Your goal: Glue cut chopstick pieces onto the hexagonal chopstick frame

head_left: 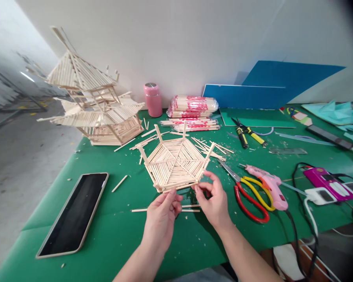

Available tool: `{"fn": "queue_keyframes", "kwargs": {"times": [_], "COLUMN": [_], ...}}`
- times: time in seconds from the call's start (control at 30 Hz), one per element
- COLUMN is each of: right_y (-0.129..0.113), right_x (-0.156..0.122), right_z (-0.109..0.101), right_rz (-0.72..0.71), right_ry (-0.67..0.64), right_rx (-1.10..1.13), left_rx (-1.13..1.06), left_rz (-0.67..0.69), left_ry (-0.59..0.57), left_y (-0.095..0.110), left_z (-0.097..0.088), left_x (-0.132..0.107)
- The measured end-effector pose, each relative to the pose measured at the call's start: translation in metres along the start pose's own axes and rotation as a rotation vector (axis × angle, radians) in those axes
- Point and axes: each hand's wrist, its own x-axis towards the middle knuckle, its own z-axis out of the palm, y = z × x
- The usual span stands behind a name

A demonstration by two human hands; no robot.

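A hexagonal base built of thin wooden sticks [176, 160], with short posts rising at its corners, lies on the green table before me. My left hand [163, 211] is closed in a pinch at its front edge; what is between the fingertips is hidden. My right hand [213, 199] has thumb and fingers curled on the base's front right corner, near a post. Beneath my hands lie a few loose sticks [139, 210]. Red-and-yellow-handled scissors [253, 196] rest right of my right hand, beside a pink glue gun [267, 184].
A stick pagoda model [97, 113] stands at back left, near a pink flask [153, 100] and wrapped stick bundles [192, 107]. A phone [73, 215] lies at left. Wire cutters [247, 135], blue boards [244, 96] and a purple power strip [326, 182] with cables occupy the right.
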Motion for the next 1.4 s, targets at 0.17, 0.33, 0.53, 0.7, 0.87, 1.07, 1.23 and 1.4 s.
{"fn": "queue_keyframes", "kwargs": {"times": [0.17, 0.33, 0.53, 0.7, 0.87, 1.07, 1.23, 1.4], "right_y": [-0.0007, 0.0012, 0.0026, 0.0011, 0.0005, 0.0006, -0.0005, -0.0016], "right_x": [-0.0002, -0.0013, -0.0014, -0.0009, -0.0004, 0.0002, 0.0002, 0.0002], "right_z": [-0.0006, -0.0014, -0.0019, -0.0020, -0.0020, -0.0024, -0.0026, -0.0029], "right_rz": [-0.008, -0.001, -0.004, -0.014, -0.024, -0.034, -0.037, -0.034], "right_ry": [-0.007, -0.019, -0.019, -0.022, -0.017, -0.030, -0.036, -0.022], "right_rx": [-0.001, -0.009, -0.026, -0.024, -0.017, -0.010, -0.010, -0.012], "left_rx": [-0.002, 0.002, 0.002, 0.002, 0.002, 0.011, 0.015, 0.016], "left_rz": [0.009, 0.011, 0.009, -0.001, -0.007, -0.005, 0.003, 0.006], "left_ry": [0.007, 0.002, 0.002, 0.001, 0.002, 0.002, 0.007, 0.009], "left_y": [0.0003, -0.0001, -0.0008, 0.0001, 0.0015, 0.0017, 0.0016, 0.0016], "left_z": [0.0004, -0.0001, -0.0010, -0.0003, 0.0005, 0.0003, 0.0003, 0.0008], "left_x": [-0.0001, -0.0001, 0.0002, 0.0004, -0.0004, 0.0004, 0.0004, 0.0001]}}
